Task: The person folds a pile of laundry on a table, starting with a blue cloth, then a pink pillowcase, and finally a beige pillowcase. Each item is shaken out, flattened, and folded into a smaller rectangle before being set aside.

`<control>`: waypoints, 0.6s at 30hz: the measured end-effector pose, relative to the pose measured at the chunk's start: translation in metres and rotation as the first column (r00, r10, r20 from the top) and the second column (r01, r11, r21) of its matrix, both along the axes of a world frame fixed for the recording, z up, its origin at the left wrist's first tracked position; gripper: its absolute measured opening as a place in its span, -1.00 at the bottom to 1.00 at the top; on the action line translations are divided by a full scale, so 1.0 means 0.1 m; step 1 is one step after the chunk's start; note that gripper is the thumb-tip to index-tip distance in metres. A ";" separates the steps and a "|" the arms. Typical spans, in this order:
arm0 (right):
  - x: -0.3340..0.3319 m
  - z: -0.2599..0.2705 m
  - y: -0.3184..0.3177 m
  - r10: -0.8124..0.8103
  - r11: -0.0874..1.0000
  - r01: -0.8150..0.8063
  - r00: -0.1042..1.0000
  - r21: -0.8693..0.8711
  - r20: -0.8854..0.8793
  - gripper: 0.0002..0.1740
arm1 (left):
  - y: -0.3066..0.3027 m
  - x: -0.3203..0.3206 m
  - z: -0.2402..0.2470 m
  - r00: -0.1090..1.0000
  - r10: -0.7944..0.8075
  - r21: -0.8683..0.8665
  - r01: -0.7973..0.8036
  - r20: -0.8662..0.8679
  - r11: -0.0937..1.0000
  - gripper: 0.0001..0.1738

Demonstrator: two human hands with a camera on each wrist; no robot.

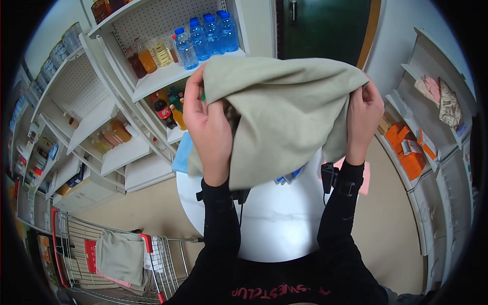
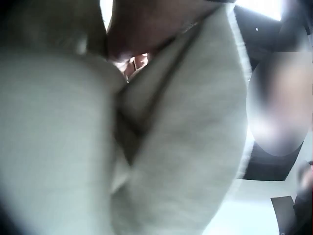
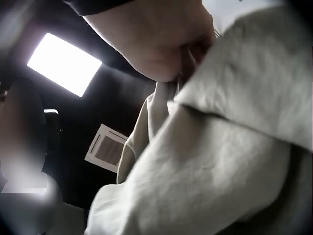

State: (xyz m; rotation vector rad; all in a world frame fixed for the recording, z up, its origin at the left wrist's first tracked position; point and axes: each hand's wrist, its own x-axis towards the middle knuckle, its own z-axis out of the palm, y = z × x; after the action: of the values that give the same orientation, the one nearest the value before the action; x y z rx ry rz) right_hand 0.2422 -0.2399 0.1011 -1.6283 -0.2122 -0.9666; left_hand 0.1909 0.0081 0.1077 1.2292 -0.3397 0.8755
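Observation:
A sage-green piece of cloth (image 1: 284, 122) hangs in folds above the white table, raised between both hands. My left hand (image 1: 211, 134) grips its upper left corner, some fingers hidden behind the fabric. At the upper right edge my right hand (image 1: 364, 119) pinches the cloth between thumb and fingers. In the left wrist view the cloth (image 2: 190, 142) fills most of the picture, close and blurred. The right wrist view shows the right hand (image 3: 156, 41) above the draped fabric (image 3: 220, 166), its fingertips partly hidden by a fold.
Below the cloth stands a round white table (image 1: 279, 229), with blue packets (image 1: 291, 176), a light-blue item (image 1: 181, 156) and a pink item (image 1: 365, 179) partly covered. A shopping cart (image 1: 147, 243) at lower left holds folded cloth (image 1: 120, 256). Shelves with bottles (image 1: 201, 43) and orange boxes (image 1: 406, 152) flank the table.

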 end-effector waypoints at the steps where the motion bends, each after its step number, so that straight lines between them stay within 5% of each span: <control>1: 0.00 -0.01 0.02 0.046 0.998 -0.043 0.996 0.040 -0.072 -0.62 | -0.03 0.03 0.02 0.995 -0.074 -0.032 0.076 0.072 0.997 -0.42; 3: 0.04 -0.04 0.03 0.094 0.993 -0.082 0.985 0.086 -0.145 -0.61 | -0.08 0.08 0.02 0.979 -0.146 -0.056 0.155 0.143 0.986 -0.34; 7: 0.18 -0.11 0.06 0.339 0.923 -0.349 0.937 0.163 0.082 -0.57 | -0.12 0.13 -0.06 0.984 -0.013 0.336 -0.048 0.178 0.940 -0.13; 11: 0.16 -0.08 0.16 0.347 0.913 -0.386 0.904 0.130 0.250 -0.54 | -0.02 0.22 -0.24 0.979 0.147 0.744 -0.203 0.142 0.636 -0.06; 12: 0.17 -0.07 0.17 0.346 0.921 -0.381 0.897 0.085 0.274 -0.54 | 0.06 0.31 -0.31 0.957 0.179 0.874 0.121 -0.229 0.471 0.07; 14: 0.18 -0.09 0.17 0.354 0.928 -0.372 0.881 -0.002 0.315 -0.54 | 0.17 0.37 -0.34 0.781 0.285 0.825 0.475 -0.556 0.307 0.21; 18: 0.20 -0.13 0.03 0.332 0.943 -0.326 0.929 -0.064 0.166 -0.56 | 0.14 0.42 -0.37 0.701 0.360 0.784 0.500 -0.616 0.367 0.20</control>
State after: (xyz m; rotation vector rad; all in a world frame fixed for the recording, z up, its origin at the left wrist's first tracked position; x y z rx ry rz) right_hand 0.2627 -0.2368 0.0881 -1.4785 -0.6067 -0.8478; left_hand 0.2330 0.0217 0.0712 2.5388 -0.2297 -0.1166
